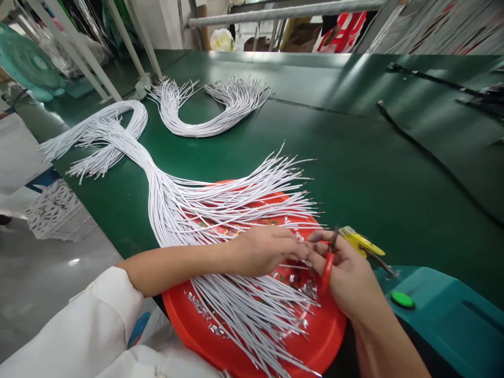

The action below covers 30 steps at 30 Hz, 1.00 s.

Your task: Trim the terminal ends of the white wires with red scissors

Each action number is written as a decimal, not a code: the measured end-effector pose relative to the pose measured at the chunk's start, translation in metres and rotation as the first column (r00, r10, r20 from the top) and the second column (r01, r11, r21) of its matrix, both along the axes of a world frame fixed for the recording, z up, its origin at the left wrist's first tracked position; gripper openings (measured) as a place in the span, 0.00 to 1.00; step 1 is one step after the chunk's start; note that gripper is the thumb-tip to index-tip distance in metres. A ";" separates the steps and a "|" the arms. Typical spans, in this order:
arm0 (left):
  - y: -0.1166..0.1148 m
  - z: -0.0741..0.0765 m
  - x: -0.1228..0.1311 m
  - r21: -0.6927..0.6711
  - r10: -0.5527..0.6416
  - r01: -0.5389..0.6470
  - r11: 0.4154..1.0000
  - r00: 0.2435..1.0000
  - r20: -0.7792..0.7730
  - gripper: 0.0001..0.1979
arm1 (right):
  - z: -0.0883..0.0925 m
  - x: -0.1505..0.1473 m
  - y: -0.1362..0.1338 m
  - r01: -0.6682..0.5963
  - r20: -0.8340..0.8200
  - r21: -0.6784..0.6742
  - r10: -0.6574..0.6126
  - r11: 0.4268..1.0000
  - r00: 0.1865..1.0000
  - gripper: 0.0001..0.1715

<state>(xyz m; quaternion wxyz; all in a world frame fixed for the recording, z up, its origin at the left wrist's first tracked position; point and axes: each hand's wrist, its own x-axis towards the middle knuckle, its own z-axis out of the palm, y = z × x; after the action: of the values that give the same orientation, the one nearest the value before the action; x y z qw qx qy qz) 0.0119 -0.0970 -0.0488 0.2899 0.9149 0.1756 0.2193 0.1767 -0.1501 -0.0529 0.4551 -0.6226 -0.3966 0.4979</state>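
A thick bundle of white wires [220, 210] lies across a red round tray [326, 341] at the near edge of the green table. My left hand [263, 249] is closed, pinching the end of one white wire over the tray. My right hand [346, 275] is closed on a hand tool with a red and a yellow handle [356, 240], its jaws right at the wire end that the left fingers hold. Small silvery scraps [205, 310] lie in the tray among the wires.
Two more bundles of white wires [212, 113] lie farther back on the green table [374, 173]. A teal machine with a green button [402, 300] sits at the near right. Black cables [417, 139] cross the table at right. A teal fan [27, 63] stands far left.
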 end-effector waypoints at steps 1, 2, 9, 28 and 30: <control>0.001 -0.001 0.000 -0.032 0.062 -0.062 0.998 0.998 0.025 0.12 | 0.000 0.000 0.000 0.063 -0.057 -0.030 -0.065 0.998 0.996 0.24; 0.001 -0.002 0.000 -0.067 0.122 -0.120 0.991 0.992 0.042 0.12 | 0.000 0.000 0.000 0.130 -0.090 -0.048 -0.134 0.990 0.987 0.26; 0.002 -0.002 0.001 -0.211 0.221 -0.200 0.957 0.971 0.085 0.09 | 0.002 0.001 -0.006 0.268 -0.170 -0.035 -0.270 0.963 0.948 0.27; -0.008 -0.006 0.006 -0.015 0.382 -0.389 0.921 0.895 0.230 0.12 | 0.002 -0.028 -0.009 0.418 -0.106 0.067 -0.410 0.906 0.906 0.25; -0.007 -0.007 0.004 0.113 0.326 -0.356 0.928 0.920 0.217 0.13 | 0.003 -0.027 -0.010 0.395 -0.179 0.007 -0.388 0.918 0.904 0.26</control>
<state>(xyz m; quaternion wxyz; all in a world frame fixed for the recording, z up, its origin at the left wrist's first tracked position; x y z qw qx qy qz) 0.0160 -0.1037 -0.0558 0.1930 0.8636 0.2863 0.3675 0.1492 -0.1597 -0.0497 0.5920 -0.6336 -0.2328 0.4403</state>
